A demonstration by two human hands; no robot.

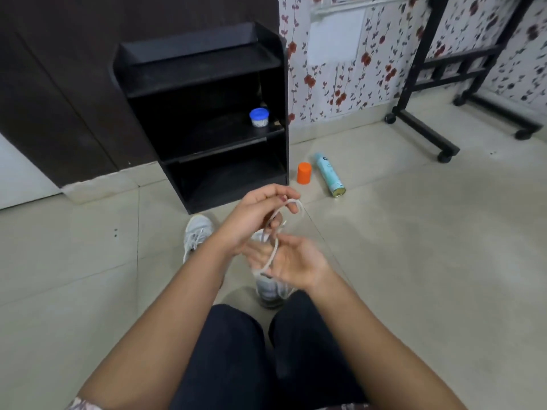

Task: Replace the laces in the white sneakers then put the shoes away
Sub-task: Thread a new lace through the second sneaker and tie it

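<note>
While the fingers [272, 193] of the left hand [251, 217] curl and pinch the white lace [274, 251], the right hand [299, 258] lies palm up just below them, fingers loose and apart, the lace across them. Under the hands one white sneaker [196, 235] and the other sneaker [269, 291] stand on the floor. Beyond the fingers are a black shelf [207, 69], an orange cap [305, 173] and a spray can [330, 176].

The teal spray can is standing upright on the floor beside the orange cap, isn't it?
Not quite. The teal spray can lies on its side on the floor beside the orange cap; only the cap stands upright. The head view shows this.
</note>
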